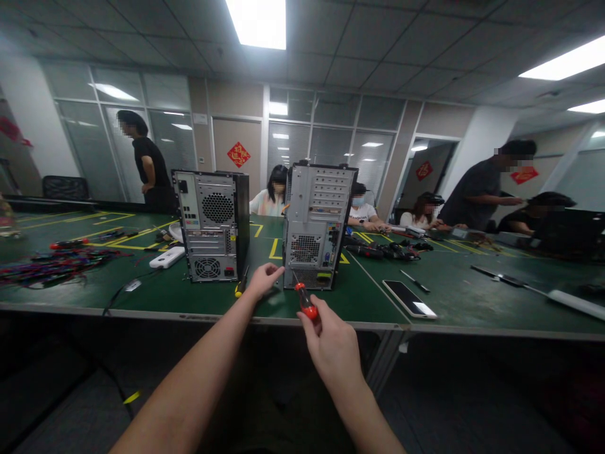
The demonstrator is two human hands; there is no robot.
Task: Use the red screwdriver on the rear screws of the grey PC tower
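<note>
My right hand (333,334) is closed around a screwdriver (307,301) with a red and black handle. Its shaft points up at the lower left back of a grey computer tower (302,211), which stands upright with its rear panel facing me. Whether the tip touches a screw is too small to tell. My left hand (265,282) is beside that tower's lower left edge, fingers stretched toward it and the thumb apart. I cannot tell if the fingertips touch the case. Just left of this hand lies a yellow and black screwdriver (241,285), near a second computer tower (211,227).
A bundle of colored cables (57,261) and a white power strip (167,258) lie left on the green table (368,306). A phone (409,298), a thin dark tool (414,281) and black cables (392,248) lie right. Several people are across the table.
</note>
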